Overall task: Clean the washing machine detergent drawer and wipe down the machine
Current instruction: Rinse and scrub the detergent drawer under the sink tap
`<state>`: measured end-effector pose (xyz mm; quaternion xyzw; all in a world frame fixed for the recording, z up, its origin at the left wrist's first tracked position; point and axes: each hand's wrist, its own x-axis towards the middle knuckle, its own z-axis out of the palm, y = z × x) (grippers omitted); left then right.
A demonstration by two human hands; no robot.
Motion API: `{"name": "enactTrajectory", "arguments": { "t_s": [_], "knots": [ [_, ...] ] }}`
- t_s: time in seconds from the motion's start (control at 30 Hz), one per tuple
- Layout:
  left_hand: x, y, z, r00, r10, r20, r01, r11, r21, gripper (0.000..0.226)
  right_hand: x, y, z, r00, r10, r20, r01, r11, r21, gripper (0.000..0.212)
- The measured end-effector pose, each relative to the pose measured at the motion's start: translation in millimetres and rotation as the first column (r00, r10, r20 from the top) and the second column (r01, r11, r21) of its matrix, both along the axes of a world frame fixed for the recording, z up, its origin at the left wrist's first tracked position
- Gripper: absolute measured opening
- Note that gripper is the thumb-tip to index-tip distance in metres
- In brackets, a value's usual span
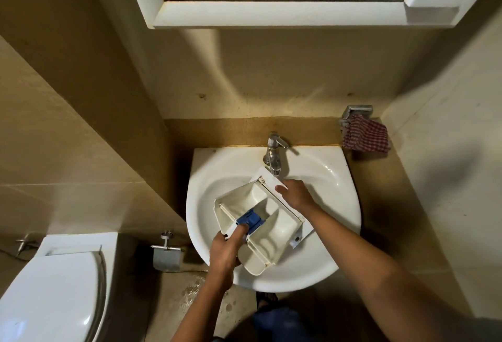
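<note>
The left hand [222, 252] grips the near corner of the detergent drawer [267, 229], its fingers curled under the edge and one finger [241, 233] stretched onto the blue piece [252, 219] inside. The drawer sits tilted in the white sink [350, 205], open side up. The right hand [294, 195] holds the drawer's front panel at the far end, thumb on top; its other fingers are hidden behind the panel. Just beyond stands the tap [274, 156]. A checked cloth [365, 137] hangs on the right wall, a toilet [49, 287] stands to the left, and a white cabinet [285, 12] hangs above.
</note>
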<state>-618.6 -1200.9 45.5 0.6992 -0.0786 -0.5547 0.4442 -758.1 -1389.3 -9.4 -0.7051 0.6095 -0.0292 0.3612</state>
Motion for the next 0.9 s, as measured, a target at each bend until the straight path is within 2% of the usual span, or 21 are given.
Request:
{"name": "enactTrajectory", "arguments": {
  "t_s": [0.07,0.13,0.33,0.43,0.6,0.73,0.9],
  "knots": [
    [-1,0,-6,0.984,0.013,-0.18,-0.013,1.0,0.005,0.027,0,-3,9,0.996,0.015,-0.083,-0.017,1.0,-0.021,0.025],
    [0,-2,-16,0.971,0.035,-0.235,-0.025,0.999,0.045,0.029,-1,-4,17,0.988,0.045,-0.149,-0.052,0.998,-0.044,0.028],
    [9,-5,-41,0.979,0.076,-0.189,-0.049,0.988,0.148,0.08,-7,6,25,0.966,0.07,-0.248,-0.086,0.995,-0.054,0.031],
    [17,-9,-48,0.987,0.055,-0.148,-0.037,0.992,0.118,0.066,-10,13,28,0.969,0.043,-0.241,-0.056,0.997,-0.046,0.032],
    [35,-22,-58,0.997,-0.029,-0.071,0.038,0.991,0.125,0.09,-17,21,33,0.972,-0.045,-0.231,0.042,0.999,-0.015,0.031],
    [41,-42,-45,0.991,-0.131,-0.021,0.132,0.984,0.116,0.056,-23,22,37,0.966,-0.138,-0.217,0.131,0.99,-0.045,0.028],
    [43,-69,-45,0.975,-0.213,0.064,0.207,0.975,0.085,0.057,-23,22,43,0.947,-0.232,-0.224,0.212,0.971,-0.108,0.026]
  ]
}}
